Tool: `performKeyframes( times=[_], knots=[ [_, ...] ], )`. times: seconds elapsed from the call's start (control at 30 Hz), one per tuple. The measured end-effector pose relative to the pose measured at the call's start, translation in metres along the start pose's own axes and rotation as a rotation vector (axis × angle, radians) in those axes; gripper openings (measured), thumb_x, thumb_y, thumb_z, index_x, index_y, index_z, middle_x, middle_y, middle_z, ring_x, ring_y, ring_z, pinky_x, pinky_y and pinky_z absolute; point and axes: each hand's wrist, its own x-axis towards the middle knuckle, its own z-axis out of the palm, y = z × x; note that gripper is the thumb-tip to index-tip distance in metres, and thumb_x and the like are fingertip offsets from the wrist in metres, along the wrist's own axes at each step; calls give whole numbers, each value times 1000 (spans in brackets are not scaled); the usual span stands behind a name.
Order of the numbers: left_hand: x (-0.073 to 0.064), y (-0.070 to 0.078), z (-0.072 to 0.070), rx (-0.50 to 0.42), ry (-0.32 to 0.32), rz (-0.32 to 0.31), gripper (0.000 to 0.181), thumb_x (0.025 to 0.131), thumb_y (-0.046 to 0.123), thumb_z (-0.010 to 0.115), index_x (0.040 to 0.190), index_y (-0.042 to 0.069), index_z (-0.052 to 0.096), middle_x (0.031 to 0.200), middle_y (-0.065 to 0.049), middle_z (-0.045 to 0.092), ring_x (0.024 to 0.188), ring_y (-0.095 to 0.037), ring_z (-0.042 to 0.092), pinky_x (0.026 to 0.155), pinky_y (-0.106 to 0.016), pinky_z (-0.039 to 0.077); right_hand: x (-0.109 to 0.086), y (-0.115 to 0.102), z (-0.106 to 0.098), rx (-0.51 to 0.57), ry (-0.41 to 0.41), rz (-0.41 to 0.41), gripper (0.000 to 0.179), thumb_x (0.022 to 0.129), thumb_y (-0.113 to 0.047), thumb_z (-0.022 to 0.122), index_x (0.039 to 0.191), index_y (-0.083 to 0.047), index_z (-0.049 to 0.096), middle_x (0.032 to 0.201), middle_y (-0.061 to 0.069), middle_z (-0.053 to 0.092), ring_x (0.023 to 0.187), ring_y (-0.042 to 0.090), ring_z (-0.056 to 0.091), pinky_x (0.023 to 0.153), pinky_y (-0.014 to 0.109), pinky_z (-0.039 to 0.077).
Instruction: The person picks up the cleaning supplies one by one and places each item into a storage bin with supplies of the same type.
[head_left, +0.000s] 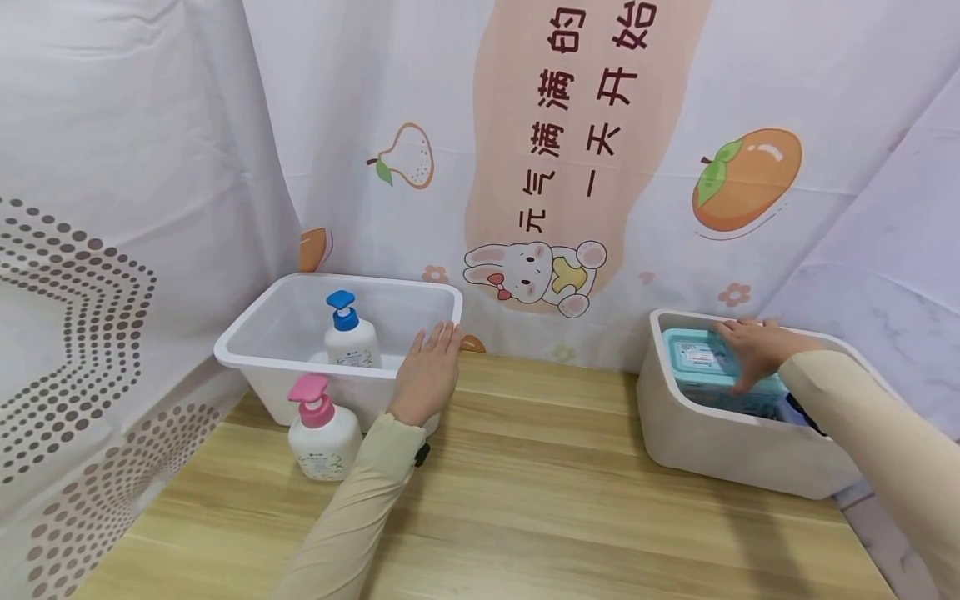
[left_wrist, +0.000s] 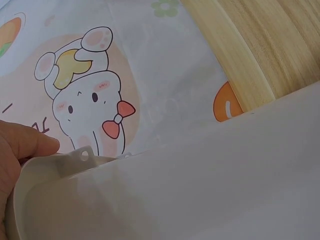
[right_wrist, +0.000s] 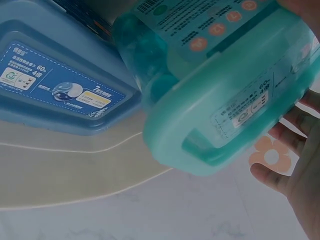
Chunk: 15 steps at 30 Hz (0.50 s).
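Note:
My left hand (head_left: 429, 373) rests on the right-end rim of a white bin (head_left: 258, 364), its fingers reaching over the edge. Inside that bin stands a white pump bottle with a blue top (head_left: 352, 333). In front of it, on the table, is a white pump bottle with a pink top (head_left: 324, 433). My right hand (head_left: 765, 350) spans a teal laundry-pod box (right_wrist: 230, 115) in the right-hand bin (head_left: 720, 433), thumb at the near side and fingers at the far side. One finger sticks out apart from the box. A blue pod box (right_wrist: 60, 80) lies beside it.
The wooden table (head_left: 540, 467) stretches between the two bins. A printed curtain (head_left: 420, 75) with fruit and a rabbit hangs behind. More packages in the right bin are mostly hidden by my arm.

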Motion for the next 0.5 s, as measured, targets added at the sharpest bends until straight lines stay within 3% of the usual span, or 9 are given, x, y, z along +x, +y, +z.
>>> performKeyframes(
  times=[0.1, 0.5],
  knots=[
    [1, 0, 0, 0, -16, -6, 45, 97, 15, 44, 141, 3, 41, 145, -12, 44, 138, -25, 38, 115, -45, 29, 5, 2, 2, -17, 12, -19, 114, 47, -54, 86, 131, 9, 40, 129, 33, 48, 112, 46, 45, 90, 72, 33],
    [1, -1, -2, 0, -60, -10, 47, 97, 17, 43, 143, 4, 38, 147, -11, 41, 139, -24, 35, 117, -44, 25, 15, 2, 20, -45, -10, -46, 117, 44, -51, 88, 131, 12, 41, 129, 34, 49, 118, 52, 43, 92, 76, 28]
  ],
)
